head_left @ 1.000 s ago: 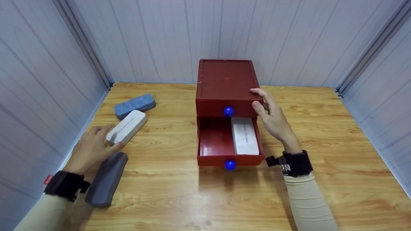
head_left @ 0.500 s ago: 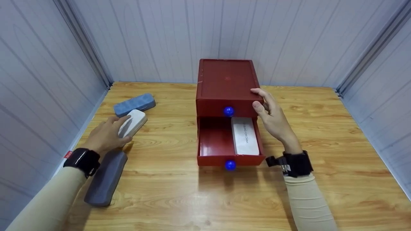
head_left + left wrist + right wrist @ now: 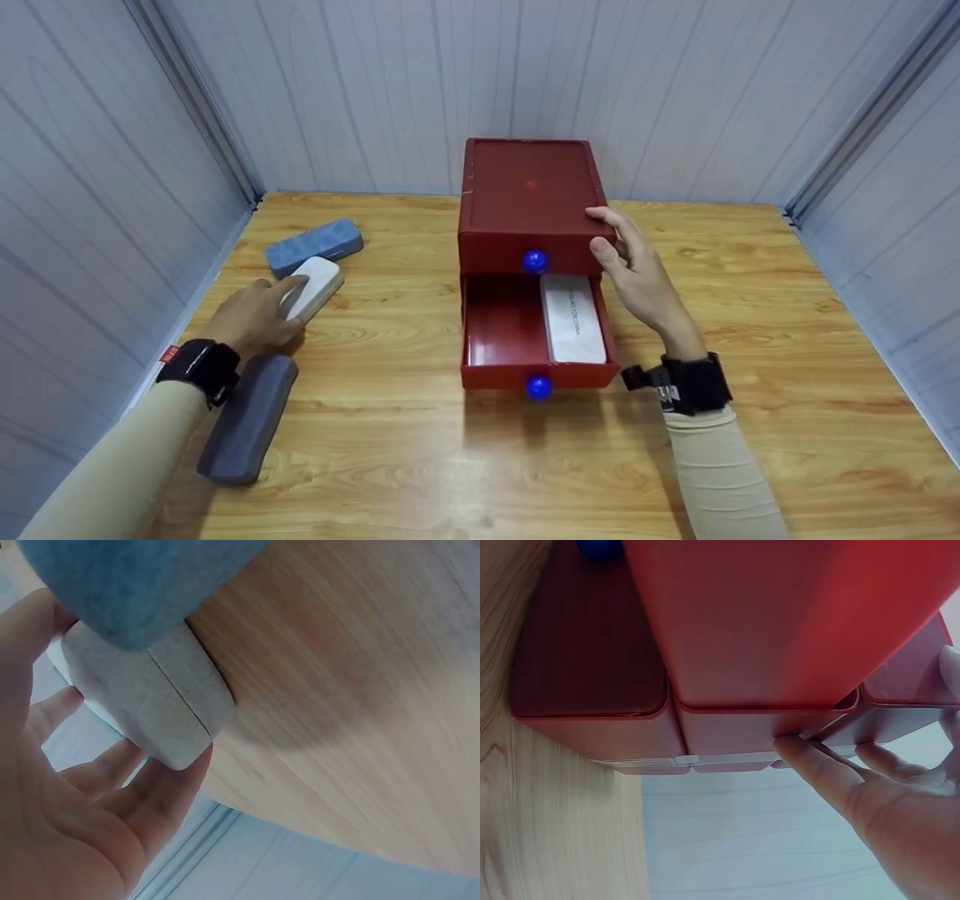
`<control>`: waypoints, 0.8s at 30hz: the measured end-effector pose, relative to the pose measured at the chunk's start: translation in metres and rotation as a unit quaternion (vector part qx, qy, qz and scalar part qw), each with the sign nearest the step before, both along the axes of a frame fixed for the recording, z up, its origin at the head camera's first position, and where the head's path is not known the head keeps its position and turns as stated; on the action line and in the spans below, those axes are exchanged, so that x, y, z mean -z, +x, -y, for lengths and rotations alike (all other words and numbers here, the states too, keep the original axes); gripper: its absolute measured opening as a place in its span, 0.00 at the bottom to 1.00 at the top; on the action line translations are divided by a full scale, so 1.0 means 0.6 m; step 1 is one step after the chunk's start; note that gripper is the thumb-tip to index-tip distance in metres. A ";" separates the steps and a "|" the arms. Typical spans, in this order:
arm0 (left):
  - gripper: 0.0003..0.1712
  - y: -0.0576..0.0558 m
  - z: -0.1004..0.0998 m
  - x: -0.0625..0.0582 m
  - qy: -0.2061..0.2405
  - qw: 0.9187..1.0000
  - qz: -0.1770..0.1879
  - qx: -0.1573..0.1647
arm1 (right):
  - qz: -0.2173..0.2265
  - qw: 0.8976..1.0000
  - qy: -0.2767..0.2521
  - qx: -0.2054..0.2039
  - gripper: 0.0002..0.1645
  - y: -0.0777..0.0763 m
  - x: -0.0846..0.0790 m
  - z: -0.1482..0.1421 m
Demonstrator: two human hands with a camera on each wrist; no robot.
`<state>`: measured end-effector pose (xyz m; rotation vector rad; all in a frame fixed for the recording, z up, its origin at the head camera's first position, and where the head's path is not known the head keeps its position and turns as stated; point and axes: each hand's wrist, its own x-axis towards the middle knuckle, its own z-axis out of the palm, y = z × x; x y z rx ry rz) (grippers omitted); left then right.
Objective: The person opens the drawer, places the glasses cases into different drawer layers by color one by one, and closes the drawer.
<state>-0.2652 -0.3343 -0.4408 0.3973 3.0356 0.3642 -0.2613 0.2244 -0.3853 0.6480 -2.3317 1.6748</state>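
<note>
In the head view my left hand [image 3: 255, 315] grips a white glasses case [image 3: 316, 286] on the table. Its thumb and fingers lie on opposite sides of the case; the left wrist view shows the white case [image 3: 142, 694] with a seam along its side. My right hand [image 3: 643, 289] rests on the top right front corner of a red drawer cabinet [image 3: 529, 187], fingers fairly straight along its side and thumb at the front. Below the top drawer, another drawer [image 3: 504, 322] is pulled out. A second white glasses case [image 3: 574, 319] lies in its right half.
Behind the gripped case lies a blue glasses case [image 3: 315, 246]. A dark grey case [image 3: 249, 420] is under and beside the left wrist. Blue round knobs [image 3: 535, 261] stick out from the drawers. Panelled walls [image 3: 360, 90] border the wooden table [image 3: 390, 450].
My left hand has moved forward and right from beside the white glasses case and now grips it. The right hand, the cabinet and the pulled-out drawer stay where they were.
</note>
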 end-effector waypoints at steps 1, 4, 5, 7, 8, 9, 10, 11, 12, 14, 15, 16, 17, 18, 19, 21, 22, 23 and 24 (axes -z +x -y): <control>0.43 0.001 -0.002 -0.001 -0.001 1.000 -0.006 -0.002 | 0.001 1.000 0.003 0.000 0.26 0.000 0.000 0.000; 0.41 0.006 -0.005 -0.009 0.001 1.000 -0.021 -0.006 | 0.004 1.000 0.008 0.000 0.26 0.000 0.001 0.001; 0.41 0.008 -0.007 -0.014 0.001 1.000 -0.021 -0.008 | 0.003 1.000 0.007 -0.001 0.26 0.000 0.002 0.001; 0.40 0.011 -0.012 -0.025 0.005 1.000 -0.022 -0.007 | 0.003 1.000 0.004 -0.001 0.26 -0.001 0.002 0.002; 0.40 0.013 -0.015 -0.031 0.007 1.000 -0.023 -0.006 | 0.002 1.000 0.001 -0.001 0.26 -0.001 0.003 0.001; 0.40 0.015 -0.019 -0.038 0.008 1.000 -0.024 -0.004 | 0.002 1.000 0.000 -0.001 0.26 -0.001 0.003 0.002; 0.40 0.018 -0.024 -0.045 0.008 1.000 -0.025 0.000 | 0.000 1.000 0.001 -0.001 0.26 -0.002 0.003 0.002; 0.41 0.021 -0.029 -0.052 0.009 1.000 -0.027 0.002 | -0.001 1.000 0.001 -0.002 0.26 -0.002 0.002 0.003; 0.41 0.024 -0.034 -0.058 0.012 0.999 -0.030 0.005 | -0.002 1.000 0.000 -0.002 0.26 -0.003 0.002 0.003; 0.41 0.031 -0.046 -0.070 0.015 0.999 -0.038 0.011 | -0.004 1.000 0.001 -0.003 0.26 -0.004 0.001 0.004; 0.42 0.034 -0.053 -0.075 0.018 0.999 -0.042 0.015 | -0.005 1.000 0.001 -0.003 0.26 -0.004 0.001 0.004; 0.42 0.038 -0.059 -0.079 0.019 0.999 -0.047 0.019 | -0.005 1.000 0.000 -0.003 0.26 -0.005 0.001 0.005; 0.42 0.041 -0.065 -0.083 0.022 0.998 -0.053 0.023 | -0.004 1.000 0.000 -0.004 0.26 -0.004 0.001 0.005; 0.41 0.045 -0.070 -0.086 0.024 0.997 -0.061 0.028 | -0.003 1.000 -0.001 -0.004 0.26 -0.005 0.001 0.005; 0.41 0.049 -0.075 -0.089 0.026 0.997 -0.067 0.033 | -0.001 1.000 -0.001 -0.005 0.26 -0.005 0.001 0.005; 0.41 0.056 -0.085 -0.095 0.033 0.995 -0.079 0.043 | 0.001 1.000 -0.001 -0.007 0.26 -0.004 0.001 0.004; 0.41 0.060 -0.089 -0.097 0.038 0.995 -0.085 0.048 | 0.002 1.000 -0.001 -0.007 0.26 -0.005 0.001 0.004; 0.41 0.064 -0.093 -0.100 0.043 0.994 -0.089 0.052 | 0.001 1.000 -0.001 -0.007 0.26 -0.005 0.000 0.004; 0.41 0.068 -0.098 -0.102 0.048 0.993 -0.093 0.056 | 0.000 1.000 -0.001 -0.008 0.26 -0.005 0.000 0.004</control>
